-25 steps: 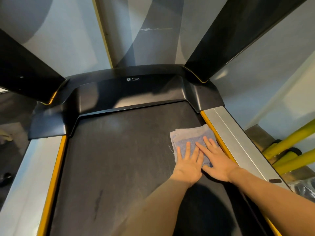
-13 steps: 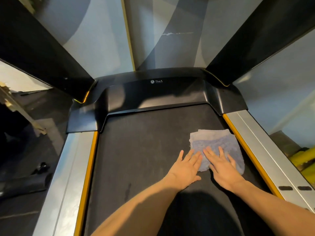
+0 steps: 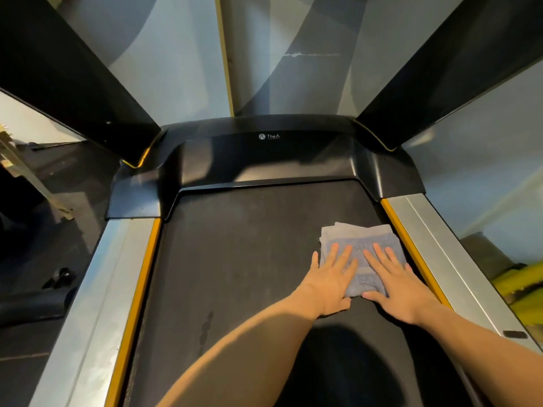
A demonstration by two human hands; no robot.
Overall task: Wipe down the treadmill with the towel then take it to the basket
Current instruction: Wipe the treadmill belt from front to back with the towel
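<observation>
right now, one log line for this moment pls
phase: wiping | towel: folded, flat on treadmill belt, right side by yellow strip | left hand: flat on towel | right hand: flat on towel | basket: not in view

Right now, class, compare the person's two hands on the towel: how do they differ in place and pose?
The left hand lies on the towel's left edge, its little finger spilling onto the bare belt; the right hand lies nearer the orange strip. The left hand's fingers lean right; the right hand's lean left. Both are flat, palm down, fingers spread, pressing the towel rather than gripping it.
</observation>
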